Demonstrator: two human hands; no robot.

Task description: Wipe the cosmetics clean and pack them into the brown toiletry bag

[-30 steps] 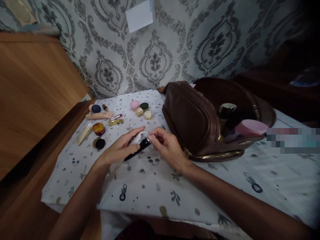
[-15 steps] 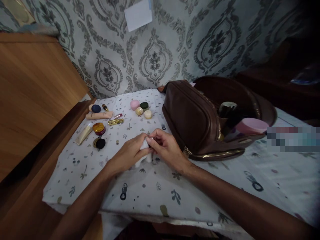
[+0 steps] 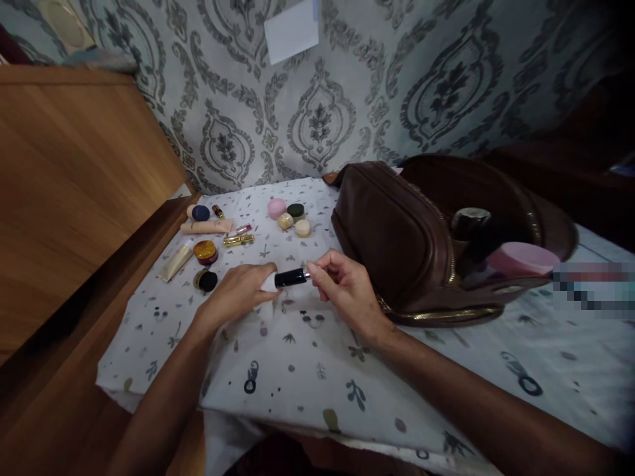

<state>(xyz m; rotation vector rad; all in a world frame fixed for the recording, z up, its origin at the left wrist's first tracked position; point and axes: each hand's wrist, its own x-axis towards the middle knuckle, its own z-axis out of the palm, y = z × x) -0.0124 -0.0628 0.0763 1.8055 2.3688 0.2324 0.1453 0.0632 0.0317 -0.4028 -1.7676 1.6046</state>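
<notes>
My left hand (image 3: 243, 289) is closed round a white wipe (image 3: 268, 283), which covers the left end of a black cosmetic tube (image 3: 290, 277). Between finger and thumb, my right hand (image 3: 342, 287) pinches the tube's silver right end. The tube lies nearly level between both hands, above the patterned tablecloth (image 3: 297, 370). Whether it is a lipstick or something else, I cannot tell. Part of the wipe hangs below my left fingers.
On the right stands an open brown leather bag (image 3: 384, 231) with a pink item (image 3: 526, 258) inside. A black-lidded jar (image 3: 206, 281), an amber jar (image 3: 205, 252), a cream tube (image 3: 176, 262) and a gold tube (image 3: 239, 240) lie left. A pink jar (image 3: 276, 209) sits at the back among small pots.
My hands have drawn apart, and the black tube now shows between them; before, they were together over the white wipe. The view has shifted slightly left.
</notes>
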